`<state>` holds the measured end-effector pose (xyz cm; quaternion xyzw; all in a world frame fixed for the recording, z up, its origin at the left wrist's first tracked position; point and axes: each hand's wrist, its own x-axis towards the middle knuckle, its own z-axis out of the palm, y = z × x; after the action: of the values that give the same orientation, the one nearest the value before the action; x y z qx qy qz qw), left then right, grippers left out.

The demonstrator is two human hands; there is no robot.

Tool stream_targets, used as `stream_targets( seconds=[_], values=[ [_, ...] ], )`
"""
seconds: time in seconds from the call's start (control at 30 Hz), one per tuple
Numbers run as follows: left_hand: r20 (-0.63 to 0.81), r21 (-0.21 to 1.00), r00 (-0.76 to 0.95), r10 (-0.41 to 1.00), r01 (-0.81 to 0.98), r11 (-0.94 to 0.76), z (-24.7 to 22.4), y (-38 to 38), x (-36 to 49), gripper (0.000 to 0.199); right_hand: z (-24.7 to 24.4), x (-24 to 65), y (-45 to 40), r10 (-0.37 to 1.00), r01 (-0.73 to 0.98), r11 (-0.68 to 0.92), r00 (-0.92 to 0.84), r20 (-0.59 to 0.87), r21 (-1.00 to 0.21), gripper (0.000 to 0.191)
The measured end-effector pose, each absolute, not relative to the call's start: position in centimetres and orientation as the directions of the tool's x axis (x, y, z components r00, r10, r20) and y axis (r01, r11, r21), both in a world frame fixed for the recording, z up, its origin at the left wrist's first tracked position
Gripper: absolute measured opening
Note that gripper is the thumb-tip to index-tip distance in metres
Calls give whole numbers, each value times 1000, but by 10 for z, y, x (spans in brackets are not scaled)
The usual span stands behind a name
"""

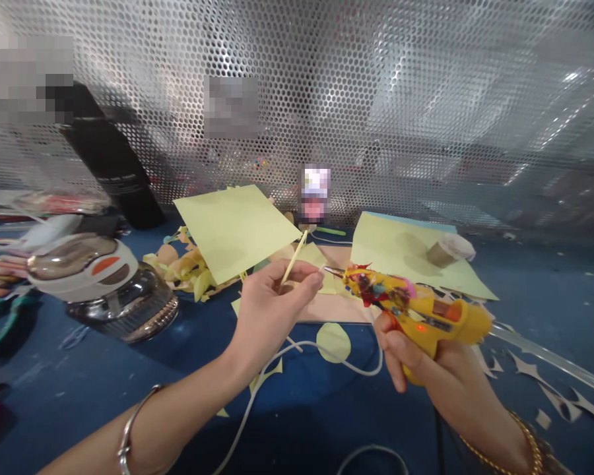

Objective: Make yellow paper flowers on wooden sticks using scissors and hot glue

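Head view: one perforated metal panel (297, 39) spans the rear, above one blue tabletop (549, 277). Two hands with forearms enter from the lower edge. Left hand (277, 297): thumb and fingers drawn in, grip narrow, holding one thin yellow stick (296, 257) upright at a slant, near mid-frame. Right hand (450, 376): wrapped around the handle of one yellow glue gun (426, 310), which is right of centre, its metal nozzle aimed at the left fingertips. One jar (123, 310) with a pale collar is at left; one black bottle (119, 171) leans behind it. Two large yellow-green sheets lie in the middle zone: a left sheet (237, 231), tilted over a pile of curled pieces (188, 267), and a right sheet (381, 244), which bears one short cylinder (450, 251). One clear rod (549, 359) extends behind the gun. Two bracelets are worn: one silver (125, 443) on the left wrist, one gold (532, 439) on the right. One round disc (333, 342) lies below the hands, crossed by a white cord (250, 389). Fingers hide the trigger and the stick's lower end. Contact between nozzle and fingertips cannot be determined. The left sheet covers part of the pile, preventing a count. Pixelation obscures the bottle's top; the frame cuts off both forearms.
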<state>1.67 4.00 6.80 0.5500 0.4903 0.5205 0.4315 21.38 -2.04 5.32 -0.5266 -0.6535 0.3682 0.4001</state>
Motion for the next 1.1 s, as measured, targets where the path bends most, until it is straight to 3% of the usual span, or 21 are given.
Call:
stream_targets(
  seconds=[0.8,1.1],
  values=[
    [162,984,-41,986,79,-158,68,40,18,10,53,217,-20,984,423,165,-133,119,-891,27],
    [170,984,-55,984,70,-167,68,39,17,9,52,217,-20,986,516,162,-128,111,-841,32]
  ],
)
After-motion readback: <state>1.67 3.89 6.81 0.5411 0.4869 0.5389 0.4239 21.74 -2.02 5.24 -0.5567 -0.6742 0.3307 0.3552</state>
